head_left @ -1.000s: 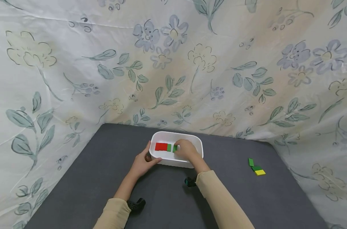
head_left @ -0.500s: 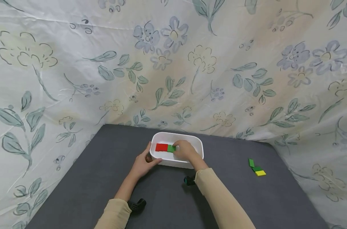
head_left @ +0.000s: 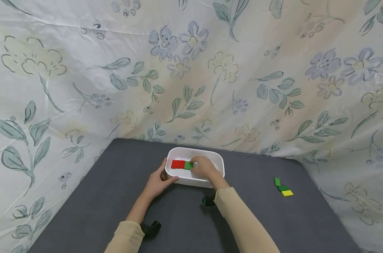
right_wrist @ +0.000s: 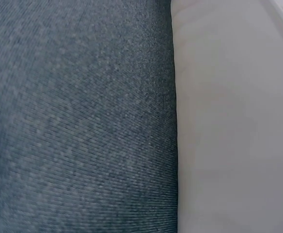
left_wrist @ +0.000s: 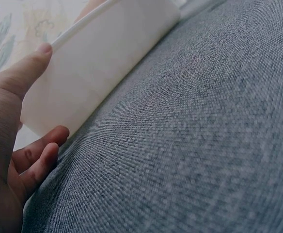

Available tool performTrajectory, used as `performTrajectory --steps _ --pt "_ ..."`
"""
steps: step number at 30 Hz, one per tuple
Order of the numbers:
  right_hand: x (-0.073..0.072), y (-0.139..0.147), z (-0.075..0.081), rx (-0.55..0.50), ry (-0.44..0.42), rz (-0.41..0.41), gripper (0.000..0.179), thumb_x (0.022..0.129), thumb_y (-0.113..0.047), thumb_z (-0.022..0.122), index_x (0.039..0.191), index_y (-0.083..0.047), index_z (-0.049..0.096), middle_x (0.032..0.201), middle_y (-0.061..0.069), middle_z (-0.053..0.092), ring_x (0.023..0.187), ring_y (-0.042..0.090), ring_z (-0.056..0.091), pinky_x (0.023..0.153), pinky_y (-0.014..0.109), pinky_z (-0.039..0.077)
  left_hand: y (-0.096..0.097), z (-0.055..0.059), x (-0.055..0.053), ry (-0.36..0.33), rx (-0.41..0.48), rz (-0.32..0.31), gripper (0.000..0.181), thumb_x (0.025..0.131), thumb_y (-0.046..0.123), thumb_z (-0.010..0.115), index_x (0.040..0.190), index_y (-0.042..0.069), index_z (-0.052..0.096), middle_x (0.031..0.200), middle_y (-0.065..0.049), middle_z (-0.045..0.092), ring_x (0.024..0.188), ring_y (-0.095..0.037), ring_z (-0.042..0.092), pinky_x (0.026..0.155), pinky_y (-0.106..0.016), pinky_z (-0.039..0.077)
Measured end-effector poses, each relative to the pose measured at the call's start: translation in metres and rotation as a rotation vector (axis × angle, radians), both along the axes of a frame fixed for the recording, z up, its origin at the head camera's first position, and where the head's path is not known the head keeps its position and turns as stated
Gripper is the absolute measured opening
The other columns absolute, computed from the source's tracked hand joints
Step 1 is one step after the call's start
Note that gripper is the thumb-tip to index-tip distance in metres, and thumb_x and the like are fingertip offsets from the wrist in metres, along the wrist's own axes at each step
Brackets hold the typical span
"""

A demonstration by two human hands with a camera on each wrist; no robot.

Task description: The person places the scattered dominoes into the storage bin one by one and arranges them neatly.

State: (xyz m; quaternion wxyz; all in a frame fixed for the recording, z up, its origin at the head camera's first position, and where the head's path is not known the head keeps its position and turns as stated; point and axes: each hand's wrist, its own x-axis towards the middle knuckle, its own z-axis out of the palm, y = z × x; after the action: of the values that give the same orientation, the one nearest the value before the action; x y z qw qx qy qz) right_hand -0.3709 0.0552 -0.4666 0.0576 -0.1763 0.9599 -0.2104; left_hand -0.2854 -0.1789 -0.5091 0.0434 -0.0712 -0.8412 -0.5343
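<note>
A white plastic bin point(head_left: 194, 181) stands on the dark cloth. My left hand point(head_left: 156, 181) grips its left end, thumb along the near rim and fingers round the corner; the left wrist view shows the thumb tip at the bin's rim point(left_wrist: 64, 36). Inside the bin lie red tiles point(head_left: 178, 164) and, against their right side, green tiles point(head_left: 188, 165) in one row. My right hand point(head_left: 204, 167) reaches into the bin and pinches the rightmost green tile, partly hiding it. In the right wrist view only the bin's outer wall point(right_wrist: 233, 121) and cloth show.
Off to the right on the dark cloth point(head_left: 251, 207) lie a light green tile point(head_left: 277, 181), a dark green tile point(head_left: 283, 188) and a yellow tile point(head_left: 287, 193), close together. A floral curtain point(head_left: 191, 116) hangs behind the table and at both sides.
The right hand has moved slightly left inside the bin, and its green tile now closes the gap to the other green one. The left hand keeps its grip on the bin.
</note>
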Motion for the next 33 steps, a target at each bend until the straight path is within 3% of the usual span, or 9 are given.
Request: performTrajectory --steps 9,17,28,33 --pt "0.004 0.004 -0.001 -0.034 0.039 0.009 0.036 0.093 -0.017 0.079 0.129 -0.011 0.075 0.136 0.008 0.071 0.132 0.03 0.06 0.115 0.051 0.044 0.002 -0.003 0.005 -0.014 0.004 0.01 0.105 0.089 0.039 0.087 0.17 0.014 0.024 0.079 -0.003 0.063 0.07 -0.016 0.055 0.061 -0.028 0.045" --pt "0.01 0.019 0.009 -0.125 0.252 0.053 0.034 0.092 -0.016 0.082 0.124 -0.006 0.077 0.132 0.011 0.073 0.128 0.032 0.066 0.11 0.048 0.048 0.003 -0.004 0.002 -0.004 0.005 0.021 0.105 0.088 0.037 0.088 0.17 0.014 0.025 0.079 -0.002 0.064 0.069 -0.017 0.055 0.061 -0.028 0.045" --pt "0.03 0.073 0.024 -0.221 0.354 -0.067 0.034 0.094 -0.02 0.082 0.125 -0.007 0.077 0.137 0.01 0.071 0.125 0.035 0.067 0.1 0.052 0.054 0.001 -0.003 0.002 -0.001 -0.011 0.027 0.107 0.088 0.04 0.088 0.17 0.014 0.025 0.077 -0.002 0.061 0.068 -0.017 0.053 0.058 -0.028 0.043" --pt "0.042 0.104 0.028 -0.213 0.378 -0.141 0.036 0.094 -0.02 0.082 0.127 -0.005 0.076 0.139 0.012 0.069 0.102 0.031 0.072 0.087 0.05 0.056 0.002 -0.003 0.003 0.001 -0.013 0.022 0.107 0.088 0.04 0.088 0.17 0.013 0.024 0.076 -0.002 0.061 0.067 -0.017 0.053 0.057 -0.028 0.042"
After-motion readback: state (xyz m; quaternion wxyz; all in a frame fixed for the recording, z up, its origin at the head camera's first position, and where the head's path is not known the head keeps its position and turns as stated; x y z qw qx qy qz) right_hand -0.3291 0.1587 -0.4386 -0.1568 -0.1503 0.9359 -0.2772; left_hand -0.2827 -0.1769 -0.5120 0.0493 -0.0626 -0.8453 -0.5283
